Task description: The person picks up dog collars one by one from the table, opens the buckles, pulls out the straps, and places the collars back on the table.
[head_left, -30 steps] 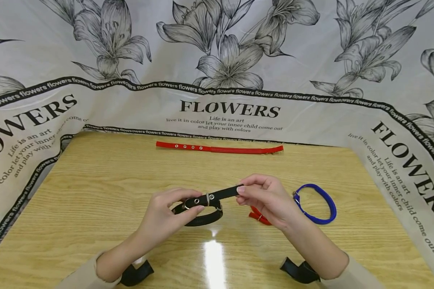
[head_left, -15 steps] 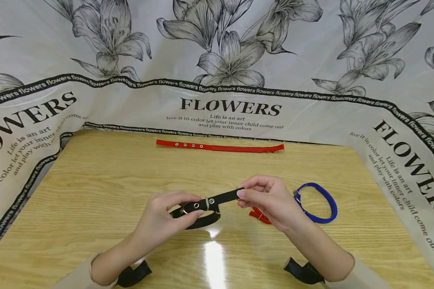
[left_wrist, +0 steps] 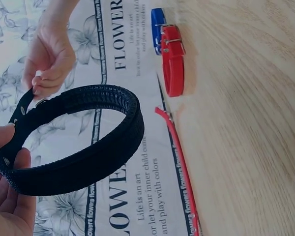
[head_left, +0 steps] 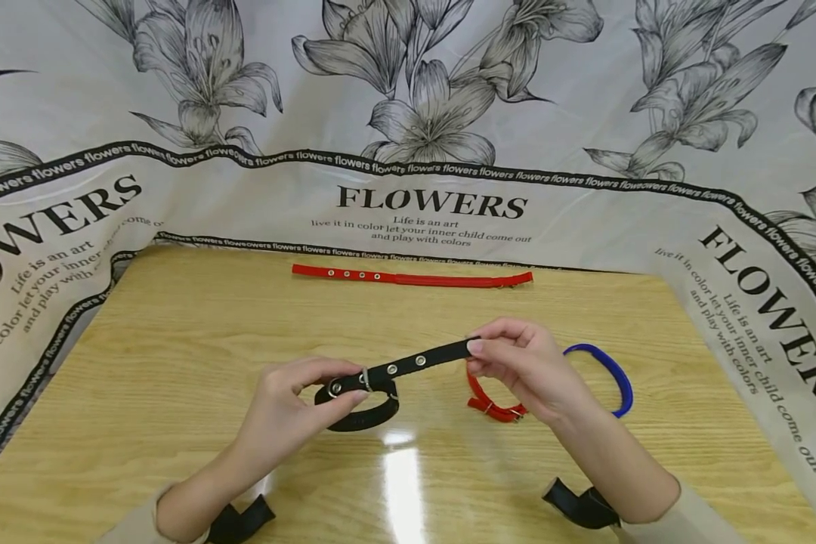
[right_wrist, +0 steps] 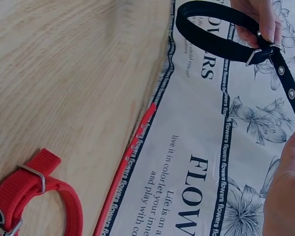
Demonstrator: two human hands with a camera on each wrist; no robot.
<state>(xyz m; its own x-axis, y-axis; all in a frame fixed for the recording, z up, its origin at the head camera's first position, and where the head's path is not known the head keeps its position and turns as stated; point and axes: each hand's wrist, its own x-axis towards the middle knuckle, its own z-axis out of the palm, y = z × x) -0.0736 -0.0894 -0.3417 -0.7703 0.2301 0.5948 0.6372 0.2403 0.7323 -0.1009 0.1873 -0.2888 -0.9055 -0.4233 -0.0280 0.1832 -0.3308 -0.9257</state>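
Closest to me, pale sleeves (head_left: 687, 521) come in at the bottom, black bands (head_left: 245, 521) by the wrists. Up to the hands now, well apart: my left hand (head_left: 299, 400) has thumb and fingers clamped on the black collar (head_left: 408, 365), right by its metal loop (head_left: 366, 378), and my right hand (head_left: 523, 363) pinches the tip of its free end. So the collar is held between them, above the worktop (head_left: 197, 325). Beside the right hand, partly covered, lies a buckled red collar (head_left: 499, 412); the blue collar (head_left: 615, 372) sits right of that, partly hidden. Farther out, a straight red strap (head_left: 442, 280), then the flower-print cloth (head_left: 245, 204).
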